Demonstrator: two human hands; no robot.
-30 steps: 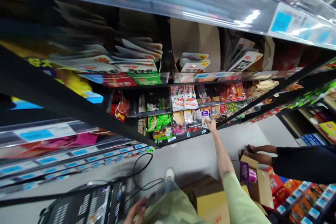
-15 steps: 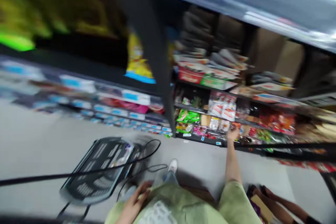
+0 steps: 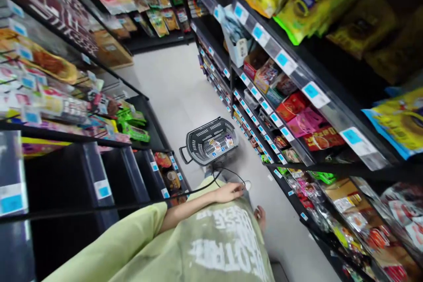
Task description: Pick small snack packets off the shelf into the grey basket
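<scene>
My left hand [image 3: 229, 192] lies on the front of my pale green shirt [image 3: 185, 233], its fingers loosely spread and holding nothing. Lower and to the right, my right hand [image 3: 260, 217] hangs beside my body, partly hidden by the shirt. Its fingers are half curled and apart, with no item visible in them. On the floor ahead stands a dark grey shopping basket [image 3: 194, 145] with a handle at its left end. A few small packages [image 3: 229, 141] lie inside it. A thin black cord [image 3: 228, 170] loops between the basket and my left hand.
Shelves of packaged snacks [image 3: 292, 108] line the right side, with yellow bags [image 3: 306, 2] high up. More shelves [image 3: 150, 123] stand on the left, and another rack [image 3: 158, 42] crosses the far end. A pale floor aisle [image 3: 168, 79] runs between them.
The view has swung left to look along the aisle. My right hand has come away from the low shelf to my side. My left hand still rests on the shirt.
</scene>
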